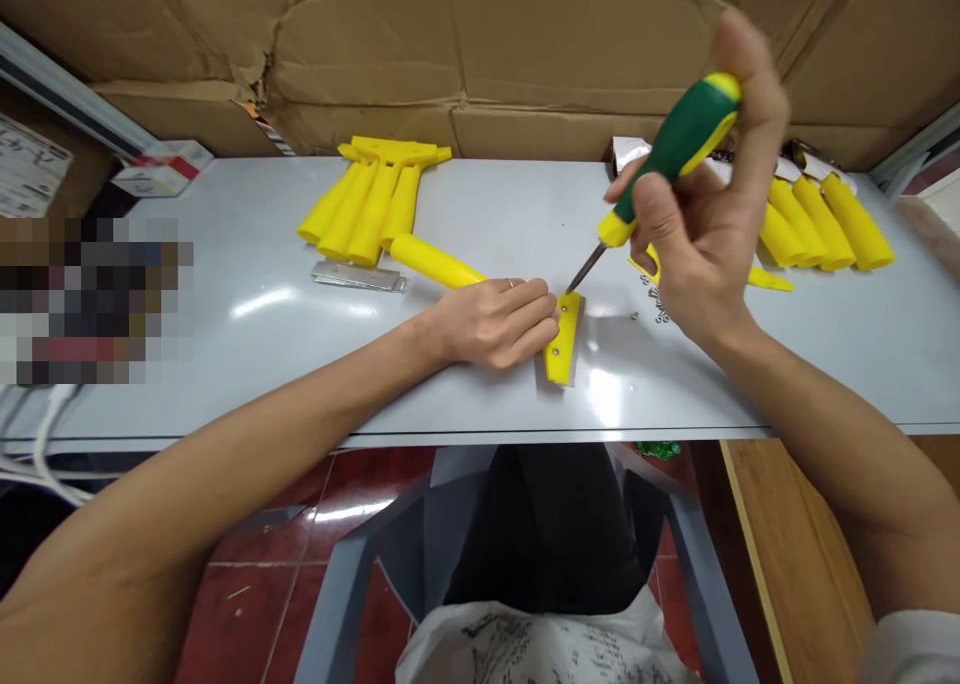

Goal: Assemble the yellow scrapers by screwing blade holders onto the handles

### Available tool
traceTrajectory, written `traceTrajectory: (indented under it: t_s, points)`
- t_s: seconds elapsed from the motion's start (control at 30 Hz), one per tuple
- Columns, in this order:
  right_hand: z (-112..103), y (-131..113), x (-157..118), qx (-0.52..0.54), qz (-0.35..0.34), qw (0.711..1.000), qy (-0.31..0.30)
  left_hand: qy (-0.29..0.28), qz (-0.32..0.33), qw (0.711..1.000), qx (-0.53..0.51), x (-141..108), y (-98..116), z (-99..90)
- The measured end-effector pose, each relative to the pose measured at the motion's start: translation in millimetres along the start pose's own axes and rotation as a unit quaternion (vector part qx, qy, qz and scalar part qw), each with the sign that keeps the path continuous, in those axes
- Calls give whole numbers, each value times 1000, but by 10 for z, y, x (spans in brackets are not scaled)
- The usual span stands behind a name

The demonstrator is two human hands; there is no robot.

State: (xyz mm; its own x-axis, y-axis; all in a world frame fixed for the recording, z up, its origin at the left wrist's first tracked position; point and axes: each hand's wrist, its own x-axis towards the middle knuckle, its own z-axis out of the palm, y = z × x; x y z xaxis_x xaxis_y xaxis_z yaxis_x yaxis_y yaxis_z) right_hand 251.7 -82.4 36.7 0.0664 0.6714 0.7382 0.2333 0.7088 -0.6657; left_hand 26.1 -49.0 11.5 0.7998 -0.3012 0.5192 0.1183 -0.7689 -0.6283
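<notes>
My left hand [501, 324] is wrapped round a yellow scraper [562, 349] near its head and presses it on the grey table. The scraper's handle sticks out to the upper left, and its head shows two screws and a metal blade along the right edge. In my right hand [705, 224] is a green and yellow screwdriver [667, 154], tilted, its tip at the upper end of the scraper head. Small screws [660, 304] lie in a loose pile beneath my right hand, beside a yellow piece [771, 280] partly hidden by that hand.
Several yellow handles [367, 204] lie at the back left, with a metal blade holder [360, 276] before them. More yellow scrapers [832, 224] rest at the back right. Cardboard [375, 54] lines the back. A small white and red box [163, 169] stands at the left.
</notes>
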Motion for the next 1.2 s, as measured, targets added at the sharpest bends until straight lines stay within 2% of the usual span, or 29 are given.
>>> traceTrajectory:
  t_s: [0.07, 0.13, 0.27, 0.33, 0.43, 0.53, 0.67, 0.83, 1.03, 1.2]
  points:
    - [-12, 25, 59, 21, -30, 998, 61, -2, 4, 1000, 2, -2, -3, -2]
    - [-50, 67, 115, 54, -31, 995, 83, -2, 11, 1000, 2, -1, -6, -4]
    - [-135, 190, 156, 115, 53, 992, -8, -4, 10, 1000, 2, 4, -7, -5]
    - [-159, 248, 154, 113, 64, 991, -41, -5, 9, 1000, 3, 1, -6, -4]
    - [-182, 269, 164, 92, 29, 995, -37, 1, 6, 1000, 4, -9, -5, 0]
    - [-216, 190, 207, 83, -31, 996, -22, 2, 7, 1000, 6, -13, -6, -1]
    - [-257, 82, 265, 89, -66, 993, -42, -6, 10, 1000, -1, -6, -6, -9]
    - [-254, 147, 242, 55, -45, 996, -55, -8, 8, 1000, 4, -8, -3, -14]
    - [-226, 196, 127, 53, 42, 993, -98, -3, 7, 1000, 2, -11, -3, 4]
    - [-177, 227, 89, 71, 39, 991, -109, -5, 9, 1000, 8, -13, -3, 7]
